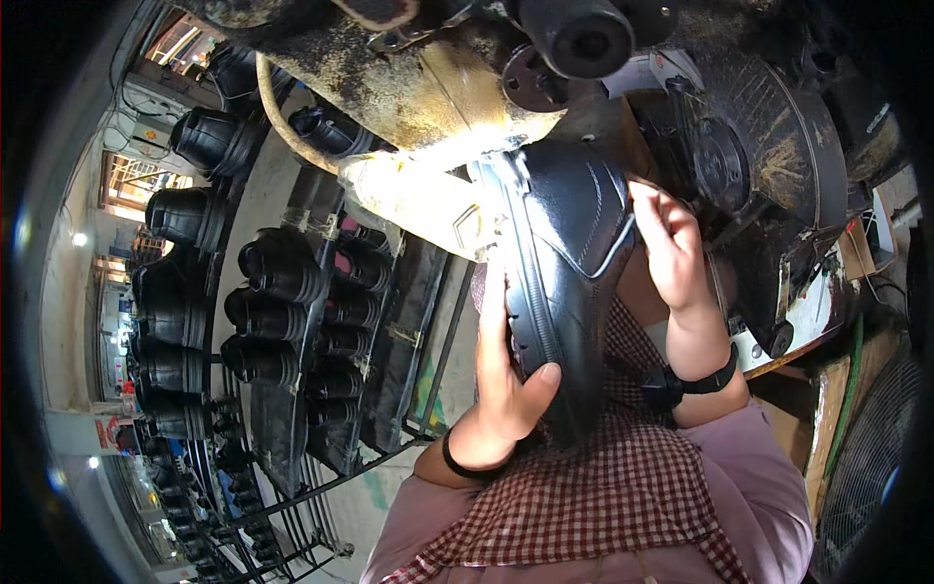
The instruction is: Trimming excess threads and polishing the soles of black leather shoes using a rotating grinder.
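Observation:
A black leather shoe (595,321) is tilted on its side in front of me, its ridged sole edge turned to the left. My left hand (508,397) is closed around the sole side, thumb across the edge and fingers along the bottom. At the opening, my right hand (676,255) grips the collar rim between thumb and fingers, by a pale edge line. The shoe's far part meets the metal head (506,180) of a worn, cream-coloured machine (389,102). Bright lamp glare washes out the contact spot there.
Racks hold several black shoes (277,263) on the left. A cream machine arm (423,206) juts toward the shoe. Dark wheels and a large drum (764,146) stand at the far right, with a fan grille (876,467) nearer me. A checked apron (593,496) covers my lap.

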`<state>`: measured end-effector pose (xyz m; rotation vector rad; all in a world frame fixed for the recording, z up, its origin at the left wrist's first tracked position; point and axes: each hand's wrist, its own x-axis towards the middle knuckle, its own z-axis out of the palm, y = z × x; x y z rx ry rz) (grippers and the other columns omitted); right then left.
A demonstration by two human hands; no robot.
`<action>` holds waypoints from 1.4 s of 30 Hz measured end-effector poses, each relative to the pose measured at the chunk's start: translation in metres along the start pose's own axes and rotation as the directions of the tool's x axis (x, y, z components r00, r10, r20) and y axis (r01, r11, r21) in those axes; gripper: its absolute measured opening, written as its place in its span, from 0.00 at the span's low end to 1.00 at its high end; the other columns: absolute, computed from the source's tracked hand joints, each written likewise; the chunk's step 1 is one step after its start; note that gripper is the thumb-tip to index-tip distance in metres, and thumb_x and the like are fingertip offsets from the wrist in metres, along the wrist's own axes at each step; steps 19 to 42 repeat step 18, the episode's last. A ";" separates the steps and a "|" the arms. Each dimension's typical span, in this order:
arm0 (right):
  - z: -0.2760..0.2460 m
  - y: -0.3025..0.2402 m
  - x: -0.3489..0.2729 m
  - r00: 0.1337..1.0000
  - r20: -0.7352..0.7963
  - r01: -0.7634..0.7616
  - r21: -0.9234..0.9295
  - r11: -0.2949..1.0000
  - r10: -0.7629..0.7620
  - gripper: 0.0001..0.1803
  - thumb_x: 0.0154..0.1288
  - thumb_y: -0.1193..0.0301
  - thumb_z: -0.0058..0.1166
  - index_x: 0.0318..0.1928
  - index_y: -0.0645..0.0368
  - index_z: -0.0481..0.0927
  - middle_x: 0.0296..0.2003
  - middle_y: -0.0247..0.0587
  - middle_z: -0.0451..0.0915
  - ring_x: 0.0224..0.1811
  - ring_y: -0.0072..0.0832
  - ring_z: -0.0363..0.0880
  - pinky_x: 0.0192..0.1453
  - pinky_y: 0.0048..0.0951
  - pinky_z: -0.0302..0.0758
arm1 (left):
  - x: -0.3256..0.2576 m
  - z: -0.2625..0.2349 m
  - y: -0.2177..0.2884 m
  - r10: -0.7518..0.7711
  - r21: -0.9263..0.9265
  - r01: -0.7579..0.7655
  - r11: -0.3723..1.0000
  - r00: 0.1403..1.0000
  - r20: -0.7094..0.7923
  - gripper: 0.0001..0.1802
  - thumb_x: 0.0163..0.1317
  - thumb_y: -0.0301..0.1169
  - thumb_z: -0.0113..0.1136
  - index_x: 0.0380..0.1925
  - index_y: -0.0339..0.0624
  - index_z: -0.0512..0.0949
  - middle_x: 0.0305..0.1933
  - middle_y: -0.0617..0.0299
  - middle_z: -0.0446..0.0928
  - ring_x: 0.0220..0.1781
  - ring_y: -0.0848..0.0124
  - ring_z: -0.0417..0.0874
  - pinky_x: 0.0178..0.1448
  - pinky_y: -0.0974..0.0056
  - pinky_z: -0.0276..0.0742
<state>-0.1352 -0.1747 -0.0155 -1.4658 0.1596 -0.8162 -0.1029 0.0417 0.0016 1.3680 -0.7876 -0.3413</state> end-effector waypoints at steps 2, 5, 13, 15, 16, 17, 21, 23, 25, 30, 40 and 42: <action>-0.004 0.019 0.004 0.973 -0.079 0.191 -0.249 0.949 -0.216 0.17 0.75 0.70 0.39 0.47 0.70 0.79 0.49 0.53 0.80 0.54 0.36 0.77 0.57 0.33 0.70 | 0.009 0.010 0.003 0.000 -0.086 -0.003 0.996 0.999 -0.044 0.52 0.41 0.21 0.53 0.70 0.25 0.43 0.72 0.40 0.52 0.74 0.52 0.53 0.75 0.54 0.45; -0.015 0.048 -0.002 0.967 -0.088 0.134 -0.626 0.768 -0.240 0.18 0.74 0.67 0.38 0.49 0.64 0.80 0.51 0.46 0.80 0.59 0.35 0.73 0.66 0.36 0.60 | 0.019 0.016 0.004 -0.001 -0.119 -0.013 0.993 0.993 -0.119 0.49 0.42 0.21 0.52 0.69 0.24 0.47 0.69 0.42 0.57 0.71 0.54 0.59 0.74 0.56 0.49; -0.008 0.055 0.021 0.957 -0.017 0.256 -0.418 0.872 -0.289 0.18 0.73 0.70 0.37 0.57 0.61 0.76 0.59 0.46 0.73 0.65 0.39 0.67 0.69 0.38 0.59 | 0.040 -0.007 -0.038 -0.052 -0.079 0.035 0.996 0.971 -0.235 0.36 0.49 0.24 0.52 0.63 0.28 0.62 0.64 0.48 0.65 0.65 0.60 0.65 0.69 0.59 0.57; 0.003 0.037 0.021 0.928 0.067 0.367 -0.312 0.876 -0.366 0.20 0.72 0.73 0.38 0.61 0.59 0.72 0.64 0.49 0.67 0.67 0.40 0.65 0.72 0.37 0.57 | 0.052 -0.002 -0.037 -0.051 -0.246 -0.010 0.969 0.969 -0.240 0.37 0.49 0.22 0.61 0.63 0.36 0.65 0.63 0.47 0.66 0.62 0.53 0.67 0.68 0.54 0.60; 0.004 0.032 0.022 0.919 0.139 0.392 -0.406 0.826 -0.368 0.20 0.73 0.72 0.39 0.63 0.58 0.71 0.67 0.48 0.64 0.69 0.43 0.63 0.73 0.38 0.56 | 0.056 -0.002 -0.036 -0.051 -0.244 -0.010 0.970 0.969 -0.242 0.37 0.49 0.22 0.61 0.63 0.36 0.65 0.63 0.47 0.66 0.62 0.53 0.67 0.68 0.54 0.60; 0.007 0.031 0.021 0.923 0.160 0.383 -0.459 0.801 -0.349 0.20 0.72 0.72 0.40 0.63 0.54 0.71 0.68 0.47 0.62 0.70 0.43 0.59 0.73 0.39 0.56 | 0.058 -0.004 -0.036 -0.072 -0.212 0.023 0.977 0.972 -0.225 0.38 0.48 0.24 0.65 0.63 0.41 0.66 0.64 0.46 0.66 0.62 0.52 0.67 0.68 0.53 0.60; 0.010 0.030 0.022 0.926 0.181 0.376 -0.515 0.771 -0.331 0.21 0.72 0.71 0.42 0.63 0.49 0.72 0.69 0.47 0.59 0.72 0.44 0.56 0.72 0.41 0.56 | 0.060 -0.007 -0.037 -0.092 -0.183 0.054 0.982 0.974 -0.207 0.39 0.47 0.26 0.69 0.63 0.47 0.67 0.65 0.45 0.65 0.62 0.50 0.67 0.69 0.52 0.59; 0.010 0.030 0.022 0.926 0.181 0.376 -0.515 0.771 -0.331 0.21 0.72 0.71 0.42 0.63 0.49 0.72 0.69 0.47 0.59 0.72 0.44 0.56 0.72 0.41 0.56 | 0.060 -0.007 -0.037 -0.092 -0.183 0.054 0.982 0.974 -0.207 0.39 0.47 0.26 0.69 0.63 0.47 0.67 0.65 0.45 0.65 0.62 0.50 0.67 0.69 0.52 0.59; 0.010 0.030 0.022 0.926 0.181 0.376 -0.515 0.771 -0.331 0.21 0.72 0.71 0.42 0.63 0.49 0.72 0.69 0.47 0.59 0.72 0.44 0.56 0.72 0.41 0.56 | 0.060 -0.007 -0.037 -0.092 -0.183 0.054 0.982 0.974 -0.207 0.39 0.47 0.26 0.69 0.63 0.47 0.67 0.65 0.45 0.65 0.62 0.50 0.67 0.69 0.52 0.59; 0.010 0.030 0.022 0.926 0.181 0.376 -0.515 0.771 -0.331 0.21 0.72 0.71 0.42 0.63 0.49 0.72 0.69 0.47 0.59 0.72 0.44 0.56 0.72 0.41 0.56 | 0.060 -0.007 -0.037 -0.092 -0.183 0.054 0.982 0.974 -0.207 0.39 0.47 0.26 0.69 0.63 0.47 0.67 0.65 0.45 0.65 0.62 0.50 0.67 0.69 0.52 0.59; 0.010 0.030 0.022 0.926 0.181 0.376 -0.515 0.771 -0.331 0.21 0.72 0.71 0.42 0.63 0.49 0.72 0.69 0.47 0.59 0.72 0.44 0.56 0.72 0.41 0.56 | 0.060 -0.007 -0.037 -0.092 -0.183 0.054 0.982 0.974 -0.207 0.39 0.47 0.26 0.69 0.63 0.47 0.67 0.65 0.45 0.65 0.62 0.50 0.67 0.69 0.52 0.59; 0.010 0.030 0.022 0.926 0.181 0.376 -0.515 0.771 -0.331 0.21 0.72 0.71 0.42 0.63 0.49 0.72 0.69 0.47 0.59 0.72 0.44 0.56 0.72 0.41 0.56 | 0.060 -0.007 -0.037 -0.092 -0.183 0.054 0.982 0.974 -0.207 0.39 0.47 0.26 0.69 0.63 0.47 0.67 0.65 0.45 0.65 0.62 0.50 0.67 0.69 0.52 0.59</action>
